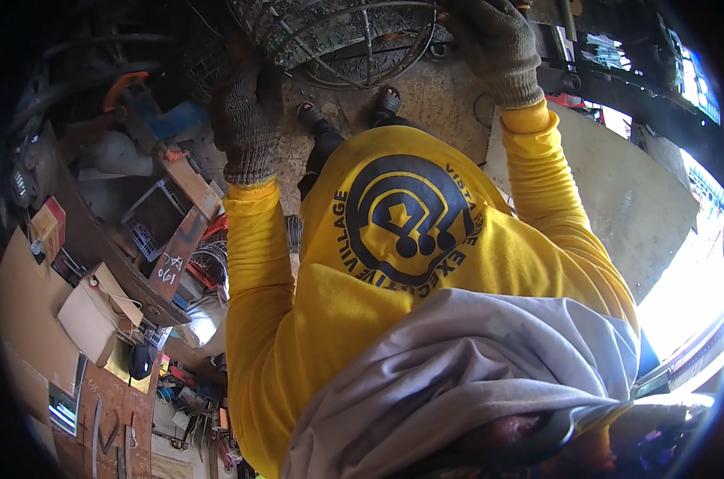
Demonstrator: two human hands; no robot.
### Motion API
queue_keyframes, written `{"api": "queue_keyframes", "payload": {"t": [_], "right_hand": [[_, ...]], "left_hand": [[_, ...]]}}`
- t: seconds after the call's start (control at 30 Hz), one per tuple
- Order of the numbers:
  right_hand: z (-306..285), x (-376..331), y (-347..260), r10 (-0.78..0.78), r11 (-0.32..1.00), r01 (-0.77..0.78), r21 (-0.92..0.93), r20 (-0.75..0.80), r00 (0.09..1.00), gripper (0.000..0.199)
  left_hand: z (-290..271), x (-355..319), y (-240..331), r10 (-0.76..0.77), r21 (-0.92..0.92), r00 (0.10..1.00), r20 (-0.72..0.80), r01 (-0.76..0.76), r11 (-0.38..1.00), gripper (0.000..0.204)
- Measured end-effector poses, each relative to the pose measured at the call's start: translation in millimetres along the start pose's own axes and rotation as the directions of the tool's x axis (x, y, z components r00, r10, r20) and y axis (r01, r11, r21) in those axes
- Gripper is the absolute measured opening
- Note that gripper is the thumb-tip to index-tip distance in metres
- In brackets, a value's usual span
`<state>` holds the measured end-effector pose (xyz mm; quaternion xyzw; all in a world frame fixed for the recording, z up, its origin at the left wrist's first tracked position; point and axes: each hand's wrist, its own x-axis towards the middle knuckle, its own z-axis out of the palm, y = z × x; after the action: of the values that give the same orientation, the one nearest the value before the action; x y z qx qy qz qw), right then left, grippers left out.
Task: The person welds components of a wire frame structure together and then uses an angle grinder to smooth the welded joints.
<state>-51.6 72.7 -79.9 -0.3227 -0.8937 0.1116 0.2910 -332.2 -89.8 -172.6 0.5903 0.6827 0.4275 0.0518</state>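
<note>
A round cage of bent metal rods (367, 82), grimy and dark, hangs at the top of the head view and is cut off by the edge. To its right is my right hand (499, 52) in a grey knit glove, close to the cage's rim. Its fingertips run out of view at the top, so their grip does not show. My left hand (248, 120), in a darker knit glove, is left of the cage. Deep shadow hides its fingers, and I cannot tell whether they touch the metal. Yellow sleeves cover both forearms.
Under the cage my sandalled feet (384, 102) stand on a worn brown floor (434, 100). A large pale sheet (617, 191) lies to the right. Clutter fills the left: a plastic crate (153, 219), a cardboard box (98, 315), an orange-framed saw (122, 86) and loose tools.
</note>
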Motion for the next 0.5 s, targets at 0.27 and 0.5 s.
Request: {"api": "queue_keyframes", "payload": {"t": [0.27, 0.5], "right_hand": [[-0.5, 0.7, -4.1, 0.030, 1.000, -0.030, 0.003, 0.031, 0.999, 0.017], [-0.5, -1.4, -3.0, 0.010, 1.000, -0.010, -0.012, -0.023, 1.000, 0.018]], "left_hand": [[-2.0, 3.4, 7.8, -0.007, 0.095, 1.000, 0.007, 0.006, 0.995, 0.019], [-3.7, 3.9, 11.0, -0.009, 0.054, 1.000, 0.007, 0.009, 0.999, 0.024]]}}
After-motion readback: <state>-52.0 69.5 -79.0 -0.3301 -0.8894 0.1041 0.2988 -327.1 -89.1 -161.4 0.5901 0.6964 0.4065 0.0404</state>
